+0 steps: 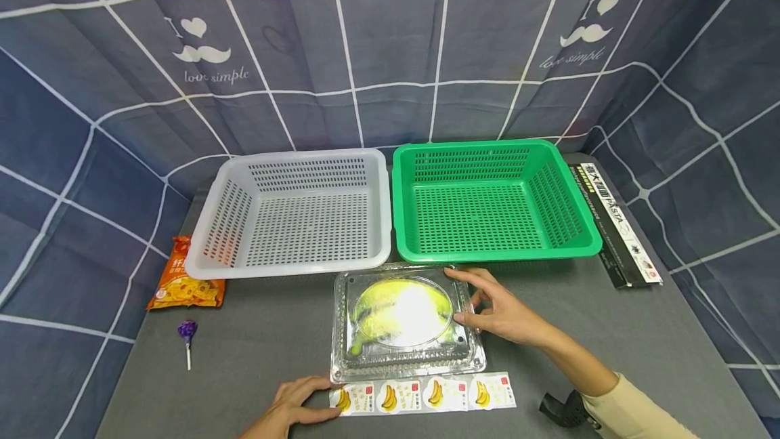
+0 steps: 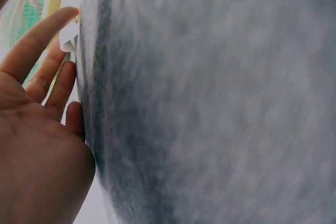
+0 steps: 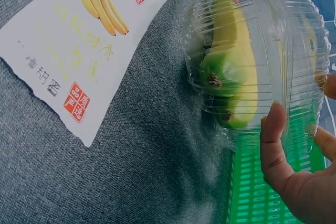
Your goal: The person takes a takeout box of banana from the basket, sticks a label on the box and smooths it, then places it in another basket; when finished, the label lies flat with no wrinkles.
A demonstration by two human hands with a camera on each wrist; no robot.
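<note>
A clear plastic clamshell box [image 1: 466, 347] with yellow-green bananas [image 3: 231, 61] inside lies closed on the grey table, glare hiding part of the fruit. My right hand [image 1: 502, 310] holds the box's right end, thumb on the lid and index finger at the far corner. Along the near side of the box runs a strip of white banana labels [image 1: 420, 395]. My left hand [image 1: 292, 405] rests at the strip's left end, thumb and fingers extended and touching it. In the left wrist view that hand's fingertips meet the edge of a label [image 2: 68, 38].
Behind the box stand a white basket [image 1: 286, 271] and a green basket [image 1: 500, 254]. An orange snack bag [image 1: 185, 283] and a purple lollipop [image 1: 187, 330] lie at left. A black-and-white pasta box [image 1: 615, 222] lies at right; a black strap [image 1: 563, 410] is near the right sleeve.
</note>
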